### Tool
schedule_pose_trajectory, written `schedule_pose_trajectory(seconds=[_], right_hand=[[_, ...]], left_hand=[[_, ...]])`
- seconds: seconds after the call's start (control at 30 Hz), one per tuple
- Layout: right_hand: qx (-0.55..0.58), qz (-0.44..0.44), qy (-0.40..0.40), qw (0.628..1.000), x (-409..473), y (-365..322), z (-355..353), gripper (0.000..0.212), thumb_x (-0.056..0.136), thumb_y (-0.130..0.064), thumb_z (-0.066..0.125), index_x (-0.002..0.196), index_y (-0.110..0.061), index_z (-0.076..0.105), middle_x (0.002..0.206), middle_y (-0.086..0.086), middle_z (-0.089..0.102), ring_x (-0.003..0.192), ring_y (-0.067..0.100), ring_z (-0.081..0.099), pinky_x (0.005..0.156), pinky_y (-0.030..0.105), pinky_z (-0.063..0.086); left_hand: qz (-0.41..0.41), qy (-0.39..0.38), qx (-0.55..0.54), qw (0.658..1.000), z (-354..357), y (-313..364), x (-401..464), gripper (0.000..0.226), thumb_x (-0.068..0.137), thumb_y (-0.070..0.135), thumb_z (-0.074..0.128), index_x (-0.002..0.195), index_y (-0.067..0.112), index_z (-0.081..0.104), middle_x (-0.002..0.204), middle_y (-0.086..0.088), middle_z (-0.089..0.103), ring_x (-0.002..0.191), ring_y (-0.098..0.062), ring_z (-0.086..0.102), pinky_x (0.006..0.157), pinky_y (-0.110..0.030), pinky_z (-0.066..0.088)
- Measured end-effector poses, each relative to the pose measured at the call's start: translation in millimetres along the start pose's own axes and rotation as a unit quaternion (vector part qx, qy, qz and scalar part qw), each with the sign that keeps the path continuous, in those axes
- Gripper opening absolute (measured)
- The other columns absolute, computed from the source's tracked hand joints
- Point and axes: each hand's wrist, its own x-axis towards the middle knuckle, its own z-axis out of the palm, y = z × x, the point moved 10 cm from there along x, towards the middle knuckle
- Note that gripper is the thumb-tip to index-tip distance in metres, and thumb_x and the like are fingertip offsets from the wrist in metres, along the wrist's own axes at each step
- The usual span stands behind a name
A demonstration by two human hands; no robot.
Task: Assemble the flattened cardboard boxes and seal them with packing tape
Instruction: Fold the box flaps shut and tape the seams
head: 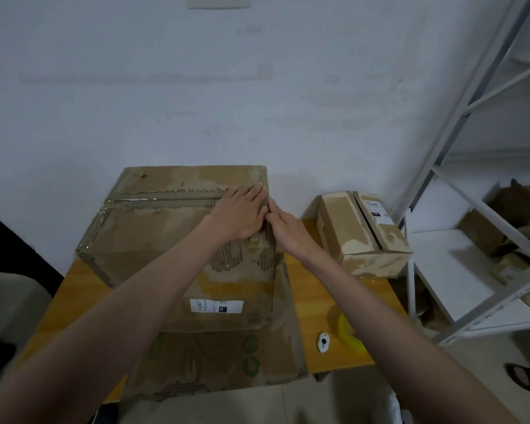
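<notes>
A large worn cardboard box [153, 237] stands on the yellow table [309, 301], its top flaps folded down and clear tape along the seam and left edge. My left hand [242, 212] lies flat with straight fingers on the box top near its right edge. My right hand [288, 228] is at that same right edge, fingertips touching the top corner of the side; I cannot tell whether it pinches tape. A yellow roll of packing tape [351, 333] lies on the table at the right, beside a small white cutter [323, 342].
A smaller taped cardboard box [364, 237] sits at the table's back right corner. White metal shelving [459, 240] with cardboard scraps stands to the right. A white wall is right behind the table. A sandalled foot [527, 379] shows at lower right.
</notes>
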Motion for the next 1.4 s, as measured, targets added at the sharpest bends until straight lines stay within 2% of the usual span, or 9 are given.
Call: schedule_pose_trajectory(seconds=[0.2, 0.5, 0.63, 0.77, 0.9, 1.0, 1.13, 1.23, 1.4], right_hand=[[0.094, 0.06, -0.01, 0.994, 9.5, 6.9, -4.1, 0.056, 0.108, -0.047, 0.017, 0.154, -0.019, 0.032, 0.161, 0.002, 0.029, 0.148, 0.02, 0.027, 0.119, 0.036, 0.021], [0.112, 0.053, -0.01, 0.992, 55.8, 1.9, -8.9, 0.06, 0.106, -0.054, 0.014, 0.157, -0.024, 0.023, 0.163, 0.002, 0.026, 0.149, 0.018, 0.024, 0.12, 0.035, 0.019], [0.115, 0.056, 0.007, 0.992, 61.3, 12.6, -2.8, 0.062, 0.104, -0.057, 0.012, 0.156, -0.027, 0.027, 0.16, 0.003, 0.032, 0.147, 0.02, 0.03, 0.123, 0.042, 0.022], [0.107, 0.07, 0.02, 0.992, 78.1, 12.3, -16.7, 0.057, 0.108, -0.045, 0.015, 0.154, -0.017, 0.034, 0.159, 0.01, 0.033, 0.145, 0.026, 0.032, 0.114, 0.037, 0.026], [0.139, 0.073, 0.028, 0.987, 95.2, 5.1, -23.3, 0.06, 0.108, -0.045, 0.017, 0.149, -0.007, 0.04, 0.156, 0.013, 0.038, 0.141, 0.026, 0.037, 0.104, 0.032, 0.031], [0.164, 0.074, 0.008, 0.984, 102.7, 4.7, -14.3, 0.06, 0.108, -0.048, 0.018, 0.147, -0.01, 0.043, 0.154, 0.011, 0.041, 0.14, 0.024, 0.039, 0.098, 0.026, 0.029], [0.197, 0.082, 0.014, 0.977, 106.0, 10.9, -13.1, 0.059, 0.108, -0.048, 0.02, 0.152, -0.013, 0.037, 0.156, 0.008, 0.038, 0.141, 0.02, 0.037, 0.1, 0.025, 0.029], [0.247, 0.084, 0.002, 0.965, 109.6, 16.5, -14.8, 0.057, 0.108, -0.045, 0.023, 0.154, -0.014, 0.031, 0.161, 0.003, 0.03, 0.145, 0.014, 0.032, 0.109, 0.03, 0.027], [0.248, 0.114, -0.001, 0.962, 126.9, 22.4, -21.3, 0.047, 0.106, -0.04, 0.03, 0.142, -0.016, 0.047, 0.155, 0.002, 0.039, 0.135, 0.015, 0.04, 0.098, 0.032, 0.03]], left_hand=[[0.017, 0.051, 0.034, 0.998, -13.1, -2.1, 7.9, 0.057, 0.106, 0.037, 0.02, 0.156, 0.009, 0.024, 0.16, -0.006, 0.027, 0.147, -0.023, 0.023, 0.121, -0.04, 0.014], [-0.019, -0.02, -0.039, 0.999, 6.0, -25.8, 31.4, 0.07, 0.102, 0.055, 0.015, 0.16, 0.02, -0.001, 0.168, 0.002, -0.003, 0.154, -0.016, -0.004, 0.125, -0.041, -0.001], [-0.001, 0.015, -0.031, 0.999, 1.1, -23.9, 34.2, 0.071, 0.1, 0.053, 0.019, 0.16, 0.017, 0.009, 0.167, -0.002, 0.009, 0.153, -0.02, 0.009, 0.124, -0.04, 0.006], [0.012, 0.054, 0.001, 0.998, -12.6, -19.7, 41.6, 0.057, 0.104, 0.047, 0.024, 0.15, 0.014, 0.031, 0.153, -0.008, 0.032, 0.138, -0.027, 0.036, 0.114, -0.041, 0.027], [0.014, 0.067, -0.004, 0.998, -15.2, -16.0, 45.3, 0.057, 0.103, 0.049, 0.028, 0.144, 0.012, 0.038, 0.14, -0.008, 0.037, 0.126, -0.027, 0.042, 0.107, -0.041, 0.033], [0.009, 0.061, -0.025, 0.998, -10.4, -18.9, 45.2, 0.06, 0.103, 0.048, 0.026, 0.151, 0.011, 0.03, 0.15, -0.009, 0.032, 0.136, -0.026, 0.035, 0.114, -0.04, 0.027], [-0.011, 0.014, -0.046, 0.999, 4.2, -23.1, 47.9, 0.068, 0.105, 0.05, 0.016, 0.16, 0.014, 0.002, 0.168, -0.002, 0.001, 0.154, -0.017, 0.002, 0.125, -0.038, 0.005], [-0.016, 0.011, -0.047, 0.999, 5.8, -21.4, 48.4, 0.068, 0.105, 0.051, 0.014, 0.16, 0.015, -0.002, 0.168, -0.001, -0.004, 0.154, -0.015, -0.002, 0.125, -0.037, 0.002], [-0.015, 0.007, -0.051, 0.999, 6.9, -20.1, 44.8, 0.068, 0.105, 0.051, 0.013, 0.16, 0.015, -0.003, 0.168, 0.0, -0.005, 0.154, -0.014, -0.006, 0.125, -0.036, -0.001]])
